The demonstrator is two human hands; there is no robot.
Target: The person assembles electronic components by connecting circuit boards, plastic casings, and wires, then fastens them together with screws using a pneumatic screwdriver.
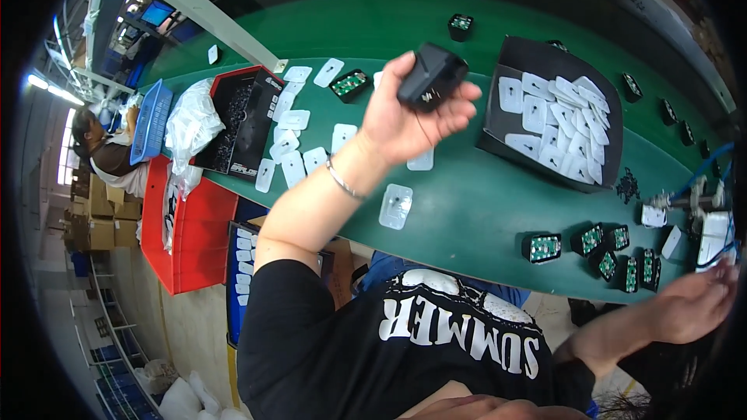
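My left hand (pixel 408 120), palm up, grips a black plastic housing (pixel 433 78) with small metal contacts on its face, held above the green work table (pixel 459 218). At the right edge my right hand (pixel 692 305) has its fingers drawn together next to a white-and-metal bench fixture (pixel 712 233); what they hold, if anything, is hidden. Several open black housings with green circuit boards (pixel 543 248) stand near that hand. Beyond my left hand, a black tray (pixel 498 120) is heaped with flat whitish plastic covers (pixel 572 120).
More covers (pixel 292 120) lie scattered left of my left hand, with one housing (pixel 350 85) among them. A black box of small dark parts (pixel 245 124), a plastic bag (pixel 191 120) and a blue basket (pixel 152 120) stand farther left. Another person (pixel 117 148) sits beyond. Housings line the far belt.
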